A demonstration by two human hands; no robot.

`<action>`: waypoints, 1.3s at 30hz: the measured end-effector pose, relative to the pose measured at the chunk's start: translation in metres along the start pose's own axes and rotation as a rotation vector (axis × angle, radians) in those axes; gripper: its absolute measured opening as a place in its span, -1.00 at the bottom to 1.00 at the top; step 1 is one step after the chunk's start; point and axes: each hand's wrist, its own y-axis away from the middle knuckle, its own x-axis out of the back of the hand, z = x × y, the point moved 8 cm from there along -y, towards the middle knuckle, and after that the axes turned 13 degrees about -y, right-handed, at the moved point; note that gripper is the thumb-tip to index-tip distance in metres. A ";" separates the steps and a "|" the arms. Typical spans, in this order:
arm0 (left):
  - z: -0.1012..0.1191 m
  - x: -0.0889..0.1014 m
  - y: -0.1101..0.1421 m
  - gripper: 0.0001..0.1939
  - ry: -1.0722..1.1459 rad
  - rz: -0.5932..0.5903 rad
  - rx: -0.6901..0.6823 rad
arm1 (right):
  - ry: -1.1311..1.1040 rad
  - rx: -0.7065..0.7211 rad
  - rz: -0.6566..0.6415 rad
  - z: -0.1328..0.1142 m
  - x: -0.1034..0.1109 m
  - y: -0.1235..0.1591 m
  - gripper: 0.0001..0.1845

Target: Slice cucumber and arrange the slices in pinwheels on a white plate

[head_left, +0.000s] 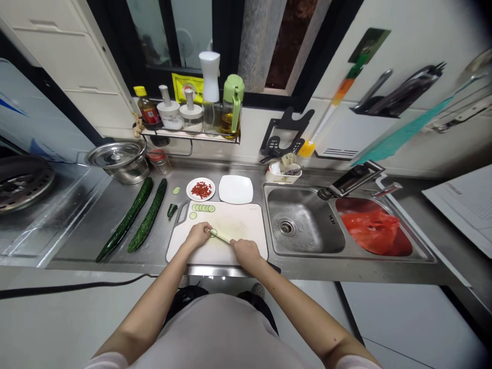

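My left hand (199, 234) is closed over the cutting board (255, 225), its fingertips pinching a round cucumber slice (213, 233). My right hand (246, 252) is closed around one end of a narrow, pale yellow-green strip (222, 237). The strip's far end meets the slice at my left fingertips. Whether it is a thin blade or a stick I cannot tell. A row of overlapping cucumber slices (203, 208) lies along the board's top left, with a single slice (192, 216) below it. Left of the board rest two whole dark green cucumbers (128, 220) and a cut cucumber end (171, 211).
Behind the board stand a plate of small red pieces (201, 189) and a white square plate (236, 189). A sink (307, 241) is on the right, with a red plastic bag (371, 230) in its second basin. A lidded steel pot (119, 159) stands back left, near a bottle shelf (184, 134).
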 end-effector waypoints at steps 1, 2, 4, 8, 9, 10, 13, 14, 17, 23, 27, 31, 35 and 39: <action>0.000 0.000 0.000 -0.76 -0.003 0.002 -0.002 | 0.000 0.000 0.002 0.000 0.000 0.000 -0.67; 0.001 0.001 0.000 -0.76 -0.007 0.002 -0.003 | -0.002 0.001 0.001 0.000 -0.001 0.000 -0.67; 0.001 0.001 0.001 -0.76 -0.016 0.000 -0.003 | -0.007 0.000 -0.004 0.002 -0.001 0.002 -0.65; 0.002 0.002 0.000 -0.76 -0.024 -0.015 0.000 | -0.019 0.006 -0.021 0.008 -0.002 0.009 -0.64; 0.002 0.002 0.000 -0.76 -0.024 -0.016 0.003 | -0.025 0.007 -0.026 0.011 -0.003 0.012 -0.65; 0.002 0.002 0.001 -0.77 -0.023 -0.013 0.010 | -0.032 0.005 -0.029 0.014 -0.004 0.015 -0.67; 0.002 0.002 0.002 -0.81 -0.005 0.000 0.031 | -0.056 -0.027 -0.030 0.026 -0.007 0.022 -0.68; 0.002 0.002 0.002 -0.84 0.003 0.007 0.037 | -0.064 -0.041 -0.028 0.031 -0.007 0.024 -0.69; 0.002 0.003 0.003 -0.90 0.026 0.036 0.046 | -0.087 -0.080 -0.006 0.043 -0.006 0.027 -0.70; -0.011 0.017 -0.001 -0.90 0.095 0.146 0.093 | -0.120 -0.142 0.032 0.060 -0.002 0.024 -0.69; -0.032 0.036 -0.007 -0.90 0.130 0.234 0.145 | -0.123 -0.156 0.042 0.064 -0.003 0.020 -0.69; -0.057 0.053 -0.015 -0.84 0.123 0.314 0.199 | -0.128 -0.157 0.045 0.062 -0.003 0.018 -0.69; -0.075 0.061 -0.024 -0.81 0.070 0.339 0.259 | -0.137 -0.165 0.031 0.062 -0.002 0.017 -0.69; -0.079 0.061 -0.029 -0.84 0.026 0.336 0.279 | -0.140 -0.165 0.040 0.062 -0.001 0.016 -0.69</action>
